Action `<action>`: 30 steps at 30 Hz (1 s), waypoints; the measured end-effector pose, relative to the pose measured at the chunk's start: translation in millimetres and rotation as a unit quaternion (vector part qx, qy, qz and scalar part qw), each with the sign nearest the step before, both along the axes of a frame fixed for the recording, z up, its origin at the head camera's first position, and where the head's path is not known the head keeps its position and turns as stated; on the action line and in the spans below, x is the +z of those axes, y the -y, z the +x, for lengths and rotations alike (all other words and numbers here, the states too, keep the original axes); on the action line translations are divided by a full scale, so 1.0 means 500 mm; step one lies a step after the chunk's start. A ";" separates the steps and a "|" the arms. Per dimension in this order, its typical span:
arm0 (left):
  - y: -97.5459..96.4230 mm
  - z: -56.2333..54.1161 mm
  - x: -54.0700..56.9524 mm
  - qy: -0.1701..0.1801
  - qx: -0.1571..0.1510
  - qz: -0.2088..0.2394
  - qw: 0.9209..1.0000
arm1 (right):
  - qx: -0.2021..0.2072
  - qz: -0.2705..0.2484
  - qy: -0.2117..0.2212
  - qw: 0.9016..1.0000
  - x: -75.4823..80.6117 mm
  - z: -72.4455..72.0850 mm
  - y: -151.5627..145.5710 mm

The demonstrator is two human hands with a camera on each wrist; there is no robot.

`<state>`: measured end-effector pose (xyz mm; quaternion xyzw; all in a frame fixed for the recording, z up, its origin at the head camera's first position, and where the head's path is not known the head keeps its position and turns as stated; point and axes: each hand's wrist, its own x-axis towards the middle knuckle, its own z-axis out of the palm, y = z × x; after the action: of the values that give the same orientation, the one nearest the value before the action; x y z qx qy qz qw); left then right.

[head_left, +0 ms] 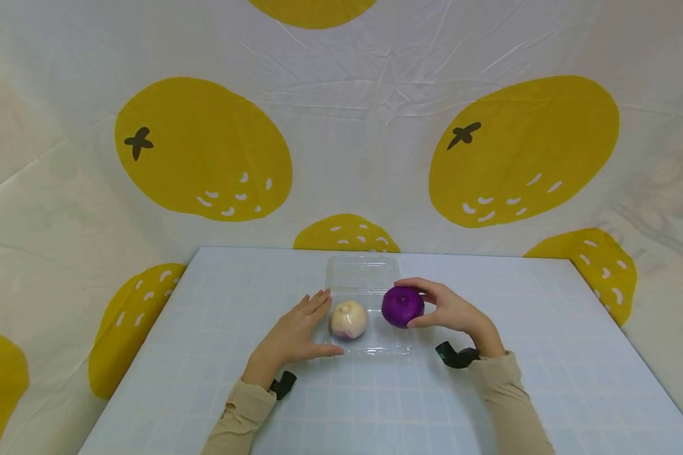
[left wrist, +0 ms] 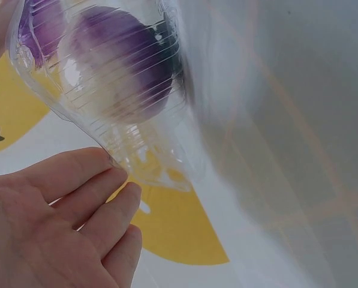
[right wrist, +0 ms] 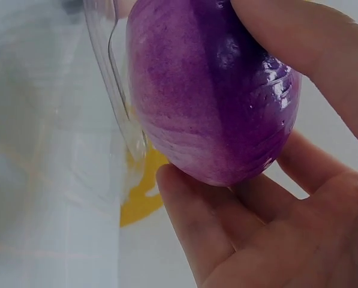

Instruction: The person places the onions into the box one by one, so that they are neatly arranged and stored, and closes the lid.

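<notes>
A clear plastic clamshell box [head_left: 389, 341] lies opened out, its lid [head_left: 362, 272] folded back toward the wall. In the box's left part sits a cream-and-purple turnip [head_left: 349, 320], seen through the ribbed plastic in the left wrist view. My right hand [head_left: 452, 309] grips a glossy, round purple vegetable [head_left: 403, 307] between thumb and fingers at the box's right side; whether it touches the bottom is unclear. My left hand [head_left: 293, 337] is at the box's left side, fingers extended. In the left wrist view its fingertips [left wrist: 116, 174] touch the rim.
The box stands on a pale, grid-patterned table [head_left: 216, 297]. Behind the table hangs a white cloth [head_left: 358, 158] printed with large yellow fruit. Dark wrist-camera mounts [head_left: 455, 355] stick out from both wrists.
</notes>
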<state>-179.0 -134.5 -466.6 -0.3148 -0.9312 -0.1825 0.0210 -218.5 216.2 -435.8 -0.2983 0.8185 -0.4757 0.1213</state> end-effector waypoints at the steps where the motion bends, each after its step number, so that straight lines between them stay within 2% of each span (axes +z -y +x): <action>1: 0.000 0.000 0.001 0.002 0.001 -0.001 1.000 | 0.000 0.003 -0.001 1.000 0.001 0.002 0.004; 17: 0.002 -0.004 -0.005 -0.015 -0.009 0.004 1.000 | 0.000 0.022 -0.024 0.999 -0.022 0.028 0.046; 30: 0.003 -0.005 -0.006 -0.008 -0.009 0.006 1.000 | 0.012 0.055 -0.056 0.997 -0.031 0.038 0.065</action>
<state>-181.3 -135.8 -469.6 -0.3246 -0.9270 -0.1855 0.0290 -199.7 183.6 -451.4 -0.3270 0.8455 -0.4109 0.0968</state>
